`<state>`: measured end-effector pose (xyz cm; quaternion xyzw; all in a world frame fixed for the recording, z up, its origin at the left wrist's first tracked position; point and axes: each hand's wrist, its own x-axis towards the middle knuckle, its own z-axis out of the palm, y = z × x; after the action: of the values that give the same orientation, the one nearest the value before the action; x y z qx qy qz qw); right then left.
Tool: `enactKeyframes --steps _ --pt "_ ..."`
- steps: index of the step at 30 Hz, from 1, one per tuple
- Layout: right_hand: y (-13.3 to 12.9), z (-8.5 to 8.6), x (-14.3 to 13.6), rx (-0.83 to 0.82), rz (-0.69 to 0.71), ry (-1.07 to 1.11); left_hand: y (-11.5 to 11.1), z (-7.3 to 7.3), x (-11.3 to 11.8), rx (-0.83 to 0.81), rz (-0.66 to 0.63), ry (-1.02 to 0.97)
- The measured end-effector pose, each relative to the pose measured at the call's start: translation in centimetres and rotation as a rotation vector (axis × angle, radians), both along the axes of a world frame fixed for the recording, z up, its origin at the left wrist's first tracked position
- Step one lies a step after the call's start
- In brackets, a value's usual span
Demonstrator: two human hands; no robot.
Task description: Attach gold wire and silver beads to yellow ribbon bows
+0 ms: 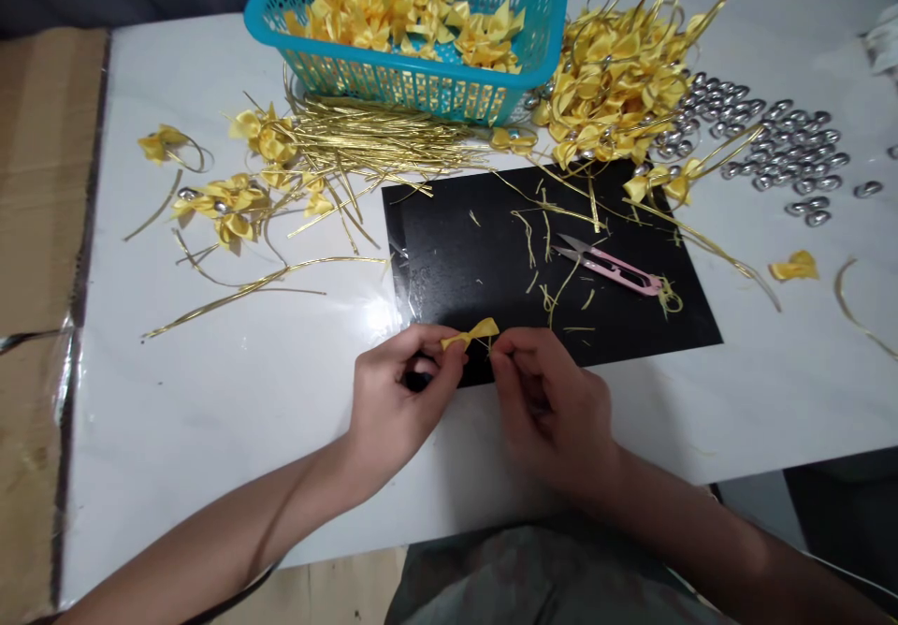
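Black mat (463, 265) has its near edge under left hand (393, 386), pinching yellow bow (482, 329), and right hand (557, 405), pinching thread (489, 345).

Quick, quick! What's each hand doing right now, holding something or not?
Left hand: closed, pinching a yellow bow between thumb and finger.
Right hand: closed, fingertips together beside the bow; anything held there is too small to tell.

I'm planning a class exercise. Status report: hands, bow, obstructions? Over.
Left hand pinching yellow bow. Right hand pinched closed beside it. Pink snips ahead on black mat, not between hands.
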<state>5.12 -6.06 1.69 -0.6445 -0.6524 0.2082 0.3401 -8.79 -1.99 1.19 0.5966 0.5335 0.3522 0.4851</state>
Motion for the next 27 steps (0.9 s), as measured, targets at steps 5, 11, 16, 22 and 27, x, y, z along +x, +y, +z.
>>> enactKeyframes --steps 5,11,16,22,27 --pt "0.0 0.09 0.01 0.003 0.005 0.009 -0.06 0.01 0.0 0.0 -0.001 -0.005" --pt "0.01 -0.04 0.07 0.002 0.011 -0.003 0.03 0.09 0.06 0.022 -0.008 -0.002" --pt "0.02 -0.14 0.17 -0.001 0.028 -0.012 0.02 -0.07 -0.09 0.062 -0.027 0.029" --pt "-0.15 -0.08 0.01 -0.008 0.025 -0.045 -0.2 -0.14 -0.36 0.2 -0.06 0.109" --pt "-0.28 -0.02 -0.11 0.015 0.021 -0.066 -0.31 0.22 -0.4 0.327 -0.111 0.191"
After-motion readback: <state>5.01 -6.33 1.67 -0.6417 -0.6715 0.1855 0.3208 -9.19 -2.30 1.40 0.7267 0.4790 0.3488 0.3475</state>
